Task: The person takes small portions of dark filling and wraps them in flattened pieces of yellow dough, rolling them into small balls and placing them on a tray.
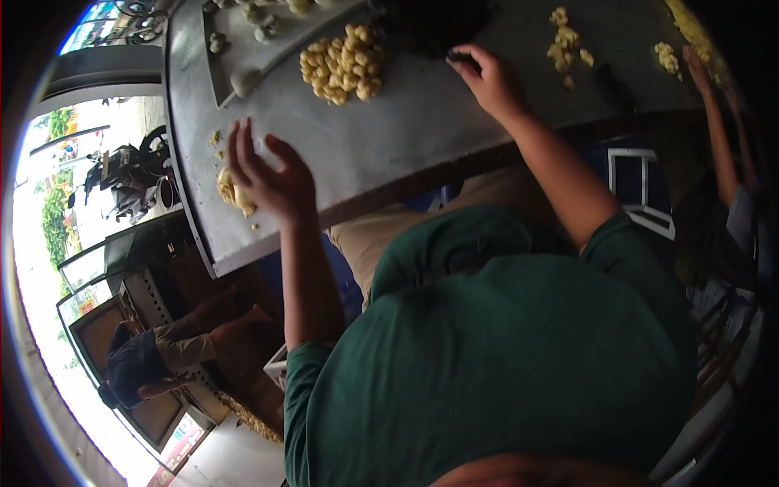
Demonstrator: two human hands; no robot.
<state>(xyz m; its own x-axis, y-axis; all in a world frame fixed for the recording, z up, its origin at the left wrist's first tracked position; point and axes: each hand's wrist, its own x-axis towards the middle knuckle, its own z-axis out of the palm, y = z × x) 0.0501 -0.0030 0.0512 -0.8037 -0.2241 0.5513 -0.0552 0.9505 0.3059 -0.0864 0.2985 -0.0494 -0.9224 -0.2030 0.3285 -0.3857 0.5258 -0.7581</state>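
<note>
Green shirt (495,349) nearest, grey bench (389,138) beyond

Head view: the left hand (276,174), fingers spread, holds nothing visible beside pale scraps (235,195). The right hand (493,83) is half curled near a dark shape (430,26); whether it grips anything, I cannot tell. Between them sits a yellowish pile (342,66).

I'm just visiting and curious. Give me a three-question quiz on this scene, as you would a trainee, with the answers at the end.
1. True or false: the person's left hand is clenched into a fist.
2. Which of the person's hands is nearer the metal tray?
3. Where does the large pale-yellow pile lie?
a) inside the tray
b) on the table, outside the tray
c) on the person's lap

Key
1. False: its fingers are extended.
2. The left.
3. b
</note>
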